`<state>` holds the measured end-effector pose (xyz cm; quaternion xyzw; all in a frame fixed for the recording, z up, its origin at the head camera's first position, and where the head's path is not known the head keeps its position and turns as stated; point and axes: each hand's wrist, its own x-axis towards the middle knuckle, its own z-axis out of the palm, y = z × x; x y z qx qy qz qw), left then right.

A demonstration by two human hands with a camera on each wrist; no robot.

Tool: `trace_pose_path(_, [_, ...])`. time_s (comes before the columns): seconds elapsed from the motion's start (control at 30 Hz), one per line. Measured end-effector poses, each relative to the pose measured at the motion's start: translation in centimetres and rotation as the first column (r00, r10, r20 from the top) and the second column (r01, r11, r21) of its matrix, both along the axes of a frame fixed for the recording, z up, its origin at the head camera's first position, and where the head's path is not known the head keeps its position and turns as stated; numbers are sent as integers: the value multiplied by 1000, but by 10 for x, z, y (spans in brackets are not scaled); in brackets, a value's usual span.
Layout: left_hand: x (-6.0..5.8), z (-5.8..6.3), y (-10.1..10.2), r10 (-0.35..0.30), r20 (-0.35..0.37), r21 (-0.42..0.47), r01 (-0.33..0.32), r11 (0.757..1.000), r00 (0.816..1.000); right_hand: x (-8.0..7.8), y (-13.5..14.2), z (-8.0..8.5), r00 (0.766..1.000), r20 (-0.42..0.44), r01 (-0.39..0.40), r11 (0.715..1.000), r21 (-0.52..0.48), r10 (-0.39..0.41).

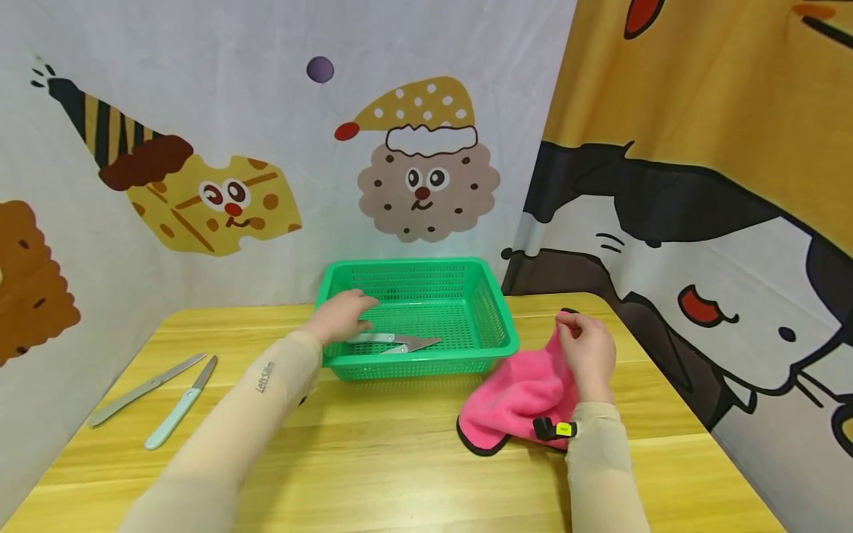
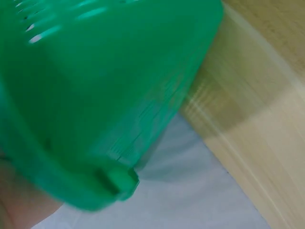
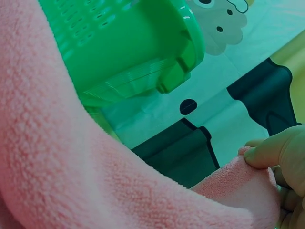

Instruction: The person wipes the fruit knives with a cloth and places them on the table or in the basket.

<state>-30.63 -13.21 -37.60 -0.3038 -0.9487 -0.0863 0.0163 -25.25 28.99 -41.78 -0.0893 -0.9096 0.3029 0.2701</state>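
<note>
My left hand [image 1: 338, 317] is over the left side of the green plastic basket [image 1: 416, 363], its fingers loosely extended above the knives. Inside the basket lie two paring knives [image 1: 423, 343], with their pale handles toward the front left. In the left wrist view, part of the hand [image 2: 24, 195] shows beside the basket rim [image 2: 71, 191]. To the right of the basket, my right hand [image 1: 588, 352] pinches the upper edge of a pink fleece cloth [image 1: 523, 392] with dark trim. The rest of the cloth drapes down onto the table. The right wrist view shows thumb and finger on the cloth's corner [image 3: 238, 186].
Two more knives lie at the table's left: one with a grey-green handle [image 1: 126, 400], one with a mint handle [image 1: 175, 422]. A curtain [image 1: 426, 44] printed with cartoon figures hangs behind the wooden table [image 1: 393, 459] and along its sides.
</note>
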Motion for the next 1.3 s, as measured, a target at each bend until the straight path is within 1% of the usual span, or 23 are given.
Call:
trace_pose_path(0.13, [7,10,-10,4,-12,74,-3,997,1000,1,-1,2,1000,-21,-3,1000,-5,2])
trace_pose_path(0.27, [14,17,-25,1,-62,136,8,991,998,2,-4,7,998,-56,-7,1000,-8,6])
trace_pose_path(0.4, [21,20,-50,53,-98,181,-34,983,994,3,-8,12,992,-125,-10,999,-31,6])
trace_pose_path(0.5, [28,19,-72,110,-83,204,-91,975,991,3,-11,16,982,-187,-3,998,-56,-7])
trace_pose_path(0.6, [35,16,-94,161,-63,207,-145,967,985,4,-13,21,968,-250,-3,998,-67,-14])
trace_pose_path(0.77, [45,9,-125,232,-45,178,-220,959,972,7,-17,28,935,-354,-19,996,-90,-14])
trace_pose_path(0.87, [49,4,-143,264,-18,159,-258,953,964,9,-19,30,916,-400,-31,993,-115,-18])
trace_pose_path(0.93, [52,1,-155,294,19,146,-294,945,955,10,-19,32,906,-422,-47,990,-130,-12])
trace_pose_path(1.0, [56,-2,-167,327,61,130,-332,934,943,11,-20,34,899,-438,-64,988,-141,-5])
trace_pose_path(1.13, [64,-9,-187,392,145,100,-407,908,909,13,-22,38,889,-457,-83,984,-158,1])
trace_pose_path(1.23, [72,-15,-198,428,187,89,-449,889,884,14,-24,41,884,-468,-102,980,-168,11])
trace_pose_path(1.3, [78,-20,-204,446,208,79,-469,880,871,16,-26,43,878,-479,-122,977,-173,25])
